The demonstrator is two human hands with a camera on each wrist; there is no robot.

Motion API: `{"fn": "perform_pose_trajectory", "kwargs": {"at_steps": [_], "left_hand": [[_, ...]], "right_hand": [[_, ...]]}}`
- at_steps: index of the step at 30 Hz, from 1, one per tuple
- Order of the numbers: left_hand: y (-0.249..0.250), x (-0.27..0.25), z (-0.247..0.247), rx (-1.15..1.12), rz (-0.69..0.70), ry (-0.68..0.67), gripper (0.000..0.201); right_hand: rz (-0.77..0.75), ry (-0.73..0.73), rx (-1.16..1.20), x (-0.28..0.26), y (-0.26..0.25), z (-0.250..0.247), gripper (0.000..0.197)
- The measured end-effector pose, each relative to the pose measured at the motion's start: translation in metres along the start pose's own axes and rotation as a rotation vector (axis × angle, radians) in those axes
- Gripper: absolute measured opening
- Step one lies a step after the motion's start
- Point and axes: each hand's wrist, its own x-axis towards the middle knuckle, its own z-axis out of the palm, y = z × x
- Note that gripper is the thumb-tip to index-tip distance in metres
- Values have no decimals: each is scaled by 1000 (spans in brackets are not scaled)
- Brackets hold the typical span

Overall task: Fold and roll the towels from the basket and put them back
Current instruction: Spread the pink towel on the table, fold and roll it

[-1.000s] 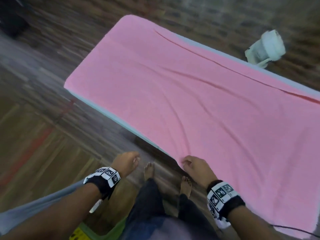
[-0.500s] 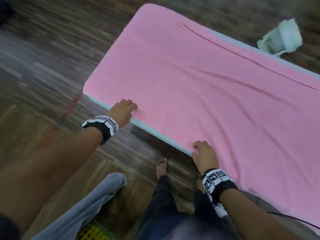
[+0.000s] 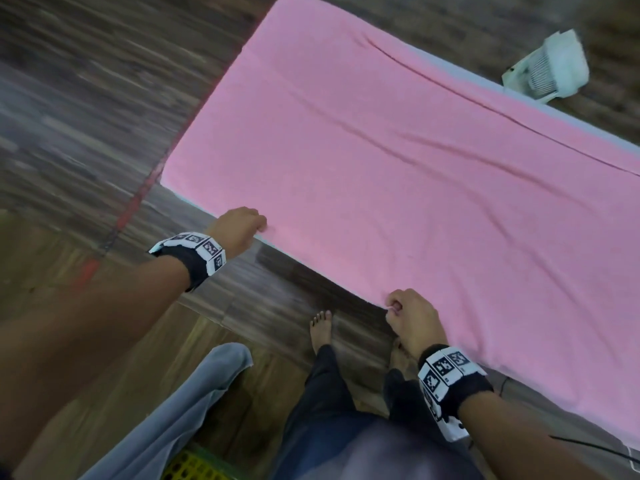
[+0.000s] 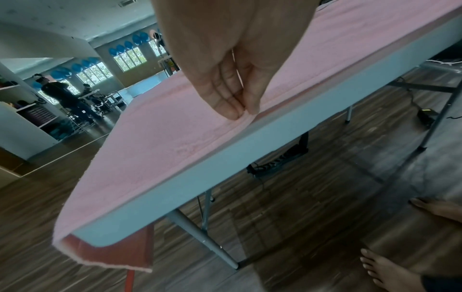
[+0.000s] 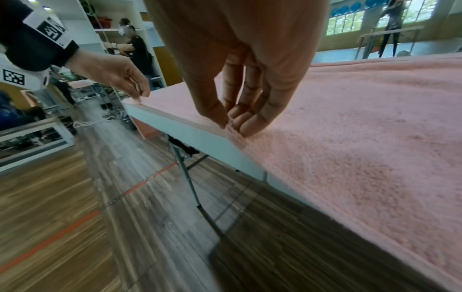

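The pink towel (image 3: 398, 174), soft, limp and light, is pinched at its near hem by the left hand (image 3: 242, 225) and right hand (image 3: 410, 317); held there, it should fold easily.

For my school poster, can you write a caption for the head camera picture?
Both hands, left hand and right hand, pinch the near edge of a pink towel spread over a table.
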Motion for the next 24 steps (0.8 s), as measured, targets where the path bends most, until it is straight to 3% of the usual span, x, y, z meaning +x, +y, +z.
{"fn": "perform_pose_trajectory", "kwargs": {"at_steps": [6, 16, 18, 22, 24], "left_hand": [[-12, -32, 11, -14, -8, -24, 25], [-13, -42, 12, 1, -46, -27, 24], [-9, -42, 12, 38, -115, -134, 26], [16, -52, 32, 108, -245, -512, 31], [29, -61, 50, 86, -269, -534, 33]], "right_hand": [[-48, -80, -3, -16, -3, 10, 15], [-45, -133, -35, -16, -8, 18, 15], [-24, -214, -57, -13, -7, 22, 19], [54, -416, -73, -16, 10, 30, 20], [75, -438, -60, -21, 26, 29, 19]]}}
